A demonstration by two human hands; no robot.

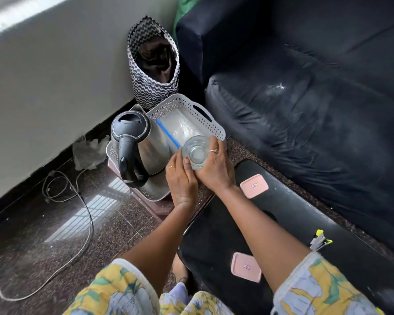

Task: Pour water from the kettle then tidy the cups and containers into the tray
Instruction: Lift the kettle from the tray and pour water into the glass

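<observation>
Beside the dark sofa, over the white tray's [216, 130] near rim, a fragile, slippery glass cup [195, 153] is being cradled by its walls between both hands, left hand [182, 178] and right hand [214, 164], fingers curled.

Kettle [141, 146] hides the tray's [189, 105] near-left wall; pink lid [254, 186] label too small to read.

Clear glass [196, 153] upright beside steel kettle [138, 147], white tray [187, 117].
</observation>
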